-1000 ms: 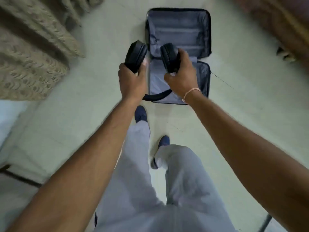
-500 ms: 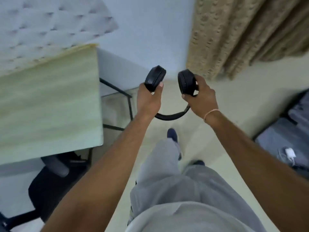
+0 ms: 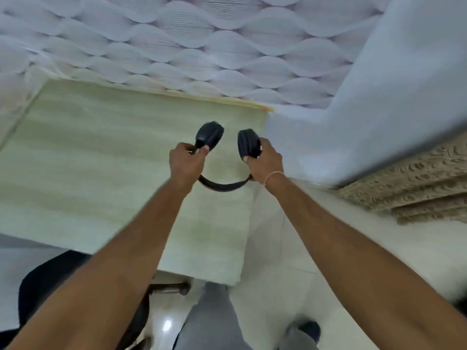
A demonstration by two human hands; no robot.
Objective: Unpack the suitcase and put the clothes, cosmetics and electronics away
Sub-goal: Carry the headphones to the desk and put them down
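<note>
The person holds a pair of black headphones (image 3: pixel 222 157) in the air over the right end of the pale wood-grain surface (image 3: pixel 101 160), the headband hanging down between the two hands. The left hand (image 3: pixel 185 162) has its fingers curled round the left ear cup's stem, and the right hand (image 3: pixel 265 161) grips the right ear cup. This looks like the putting-away step for the electronics; the next move likely calls for lowering the headphones flat onto the surface and letting go with both hands.

Your arms are bare; thin band (image 3: pixel 274 176) on your right wrist; grey trousers (image 3: pixel 214 322); 1 dark shoe (image 3: pixel 309 328) visible.
</note>
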